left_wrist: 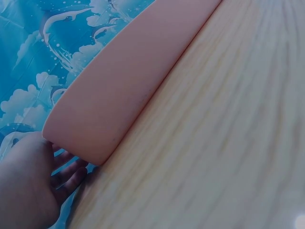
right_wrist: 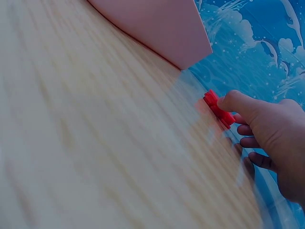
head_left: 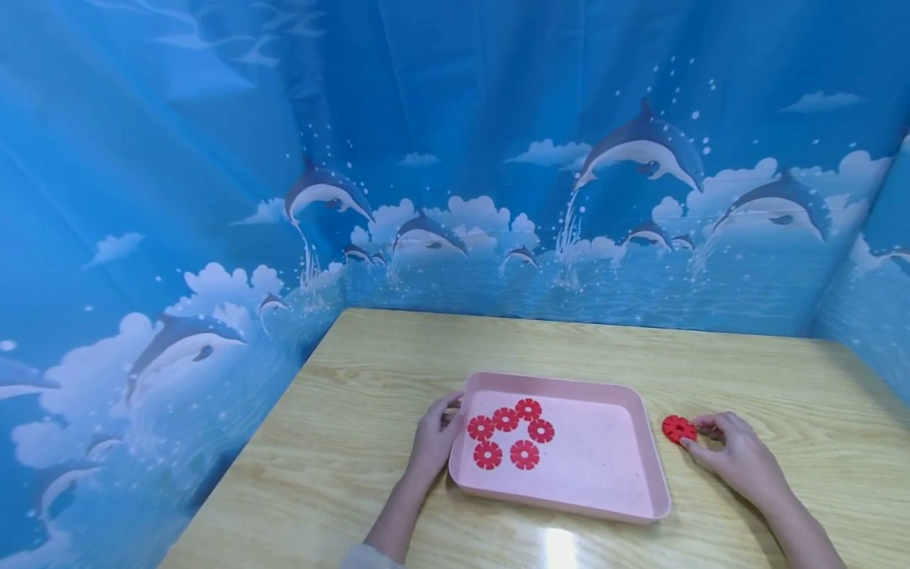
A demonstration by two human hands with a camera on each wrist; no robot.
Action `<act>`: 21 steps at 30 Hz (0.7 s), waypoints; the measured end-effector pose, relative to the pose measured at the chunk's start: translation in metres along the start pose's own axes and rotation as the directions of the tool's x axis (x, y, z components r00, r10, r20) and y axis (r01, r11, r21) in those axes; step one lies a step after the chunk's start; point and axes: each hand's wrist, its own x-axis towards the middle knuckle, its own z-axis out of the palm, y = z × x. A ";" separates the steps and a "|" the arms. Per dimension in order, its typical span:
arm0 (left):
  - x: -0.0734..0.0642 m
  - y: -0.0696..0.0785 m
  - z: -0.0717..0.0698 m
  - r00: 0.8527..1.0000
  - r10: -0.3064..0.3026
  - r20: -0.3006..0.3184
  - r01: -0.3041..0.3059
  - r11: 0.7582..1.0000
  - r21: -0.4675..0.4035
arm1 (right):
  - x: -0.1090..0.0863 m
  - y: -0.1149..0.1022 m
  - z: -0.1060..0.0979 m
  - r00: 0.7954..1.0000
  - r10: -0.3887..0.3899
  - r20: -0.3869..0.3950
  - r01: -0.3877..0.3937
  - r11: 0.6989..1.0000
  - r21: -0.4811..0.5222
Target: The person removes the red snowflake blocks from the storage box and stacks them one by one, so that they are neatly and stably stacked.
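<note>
The pink tray (head_left: 590, 442) lies flat on the worktop (head_left: 355, 427), well apart from its back edge and its slanting left edge; the near edge is out of view. The left hand (head_left: 432, 441) touches the tray's left wall with relaxed, slightly bent fingers rather than a visible clasp, probably to keep it from sliding. The right hand (head_left: 732, 454) pinches a red notched disc (head_left: 675, 429) between thumb and fingers, just beside the tray's right wall on the side toward the worktop's right edge. Held by its rim, the piece leaves most of its face uncovered, though whether it is one disc or a small stack cannot be told. Six red discs (head_left: 524, 461) lie flat in the tray's left part, apart or nearly touching, perhaps spread so that each can be picked up singly. The tray's right part offers open floor, a broad band of wood runs behind it to the back edge by the blue dolphin curtain (head_left: 441, 95), and its low walls would need only a slight lift to cross.
</note>
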 end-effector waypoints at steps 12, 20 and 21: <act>0.000 0.000 0.000 1.000 -0.001 0.001 0.001 1.000 0.003 | 0.000 0.001 0.001 1.000 -0.012 -0.017 0.012 1.000 -0.011; 0.000 0.000 0.000 1.000 0.013 -0.006 -0.013 1.000 0.026 | 0.000 0.001 0.000 1.000 -0.004 0.000 0.004 1.000 -0.015; 0.000 0.000 0.000 1.000 0.013 -0.006 -0.013 1.000 0.027 | 0.000 0.001 0.000 1.000 -0.003 -0.001 0.003 1.000 -0.014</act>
